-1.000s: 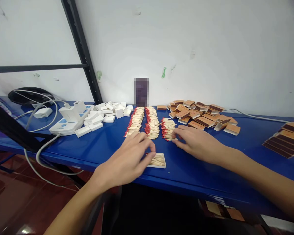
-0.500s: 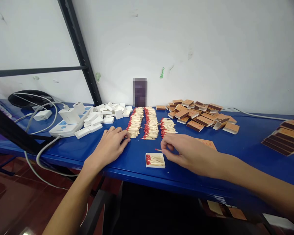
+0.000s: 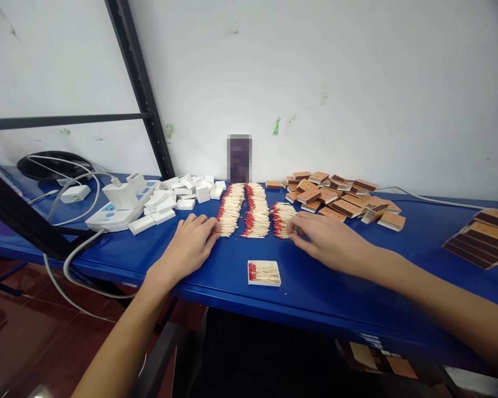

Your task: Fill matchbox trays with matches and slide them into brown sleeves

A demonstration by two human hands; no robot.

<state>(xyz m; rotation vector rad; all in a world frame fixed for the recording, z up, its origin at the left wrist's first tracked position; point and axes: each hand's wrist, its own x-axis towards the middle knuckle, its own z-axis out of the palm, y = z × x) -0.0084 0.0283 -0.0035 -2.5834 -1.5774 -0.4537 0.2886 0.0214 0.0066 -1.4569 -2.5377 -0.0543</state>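
Red-headed matches lie in three rows: a left row (image 3: 231,210), a middle row (image 3: 257,213) and a shorter right row (image 3: 283,216). My left hand (image 3: 193,240) rests on the table, fingers bent and thumb apart from them, its tips against the near end of the left row. At the near end of the right row, my right hand (image 3: 326,240) has its thumb and fingertips pinched on a match; its fingers partly hide the sticks there. A white matchbox tray (image 3: 264,284), partly filled with matches, sits in front, between both hands.
White empty-looking trays (image 3: 161,204) are heaped at the left, beside a power strip (image 3: 115,220) with cables. Brown matchbox sleeves (image 3: 346,207) are piled at the back right. Stacked matchboxes (image 3: 481,237) stand far right. A black rack post (image 3: 143,83) rises at the left.
My right hand has moved up and away from the tray to the right row of matches. The match it held beside the tray no longer shows there. My left hand has stayed put.
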